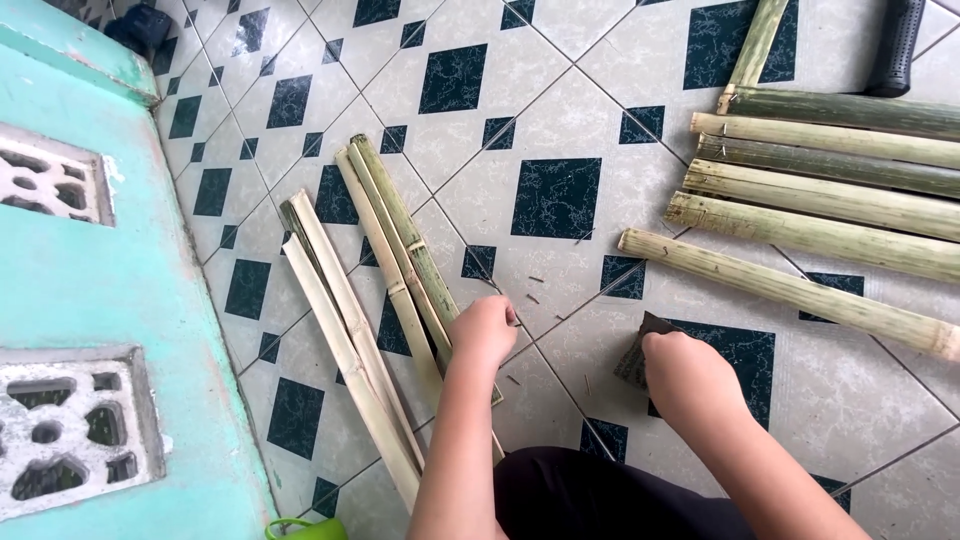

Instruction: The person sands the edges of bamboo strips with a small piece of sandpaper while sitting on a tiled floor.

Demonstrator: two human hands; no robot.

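on a floor of pale grey tiles (pixel 590 130) with dark square insets, a turquoise painted wall (pixel 90 300) with pierced vent blocks ran along the left edge; the left hand (pixel 484 330) was clenched over the near part of a bundle of split bamboo strips (pixel 400 250), whose long axis ran diagonally, far ends pointing up and to the left, near ends toward the person; a second pair of paler strips (pixel 340 340) lay just beside them, roughly parallel; the right hand (pixel 690 380) was closed on a small dark piece of sandpaper (pixel 636 358), pressed against the tile; well apart, at upper right, whole green bamboo poles (pixel 830 180) lay side by side, running left to right; a black handle (pixel 895 45) lay beyond them.
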